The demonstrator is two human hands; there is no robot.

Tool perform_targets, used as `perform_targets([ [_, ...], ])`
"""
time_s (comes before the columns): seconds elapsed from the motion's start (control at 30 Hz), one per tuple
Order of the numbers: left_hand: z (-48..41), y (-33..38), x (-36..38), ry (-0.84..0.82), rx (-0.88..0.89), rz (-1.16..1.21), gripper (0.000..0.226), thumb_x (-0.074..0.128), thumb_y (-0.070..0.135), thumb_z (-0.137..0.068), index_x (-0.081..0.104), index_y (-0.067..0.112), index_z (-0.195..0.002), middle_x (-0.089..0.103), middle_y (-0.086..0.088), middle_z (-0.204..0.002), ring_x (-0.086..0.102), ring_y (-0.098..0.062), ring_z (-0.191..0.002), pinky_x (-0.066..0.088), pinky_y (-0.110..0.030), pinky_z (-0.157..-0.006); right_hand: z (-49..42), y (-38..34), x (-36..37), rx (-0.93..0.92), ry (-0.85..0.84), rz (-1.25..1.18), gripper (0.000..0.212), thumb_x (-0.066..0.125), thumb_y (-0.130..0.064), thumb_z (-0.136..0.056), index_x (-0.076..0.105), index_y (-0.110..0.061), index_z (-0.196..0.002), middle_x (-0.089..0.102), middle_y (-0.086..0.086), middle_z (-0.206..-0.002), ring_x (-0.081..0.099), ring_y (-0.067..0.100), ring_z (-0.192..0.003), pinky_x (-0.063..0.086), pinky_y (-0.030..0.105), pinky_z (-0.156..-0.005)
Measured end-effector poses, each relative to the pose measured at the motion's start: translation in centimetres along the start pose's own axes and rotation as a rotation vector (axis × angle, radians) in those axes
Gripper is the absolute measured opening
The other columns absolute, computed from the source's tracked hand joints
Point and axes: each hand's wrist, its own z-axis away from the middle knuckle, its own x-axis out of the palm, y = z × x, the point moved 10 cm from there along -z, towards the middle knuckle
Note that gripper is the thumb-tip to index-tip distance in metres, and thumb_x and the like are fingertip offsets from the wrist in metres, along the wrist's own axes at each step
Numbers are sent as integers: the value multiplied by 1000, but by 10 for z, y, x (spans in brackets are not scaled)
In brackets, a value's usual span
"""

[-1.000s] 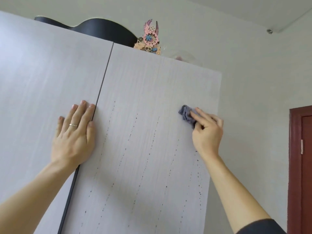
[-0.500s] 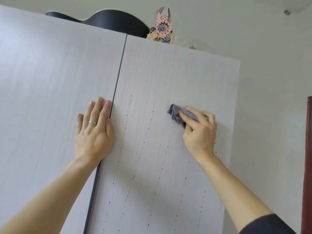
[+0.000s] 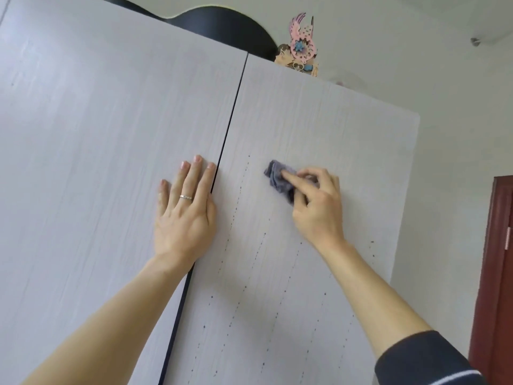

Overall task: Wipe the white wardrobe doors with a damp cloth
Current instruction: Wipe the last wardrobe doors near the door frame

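Observation:
Two white wardrobe doors fill the view, the left door (image 3: 97,162) and the right door (image 3: 319,129), split by a dark vertical gap. My left hand (image 3: 184,212) lies flat with straight fingers on the left door, right beside the gap. My right hand (image 3: 316,201) holds a small bunched grey-blue cloth (image 3: 279,180) and presses it against the upper middle of the right door. Lines of dark water drops run down the right door below the cloth.
On top of the wardrobe sit a black curved object (image 3: 222,26) and a pink and blue winged ornament (image 3: 301,47). A white wall (image 3: 444,134) stands to the right, with a dark red door frame (image 3: 497,273) at the far right edge.
My right hand has slid the cloth leftward across the right door, toward the gap. My left hand stays flat in the same spot by the gap. The camera view has swung to the left.

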Motion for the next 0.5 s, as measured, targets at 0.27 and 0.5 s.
perform_targets([
  [0.27,1,-2,0,67,57,-12,58,31,22,-101,29,27,-158,18,5,-168,11,-17,-155,-4,-39,-125,12,-27,17,141,59,79,50,43,-1,-85,67,-23,-123,55,2,-117,45,26,-100,43,34,-86],
  [0.5,4,-3,-2,164,78,-15,60,39,17,-97,35,22,-157,25,4,-166,19,-17,-153,3,-42,-126,-6,-45,25,-74,-115,156,46,44,-4,-87,66,-25,-121,53,0,-116,47,27,-101,48,38,-83],
])
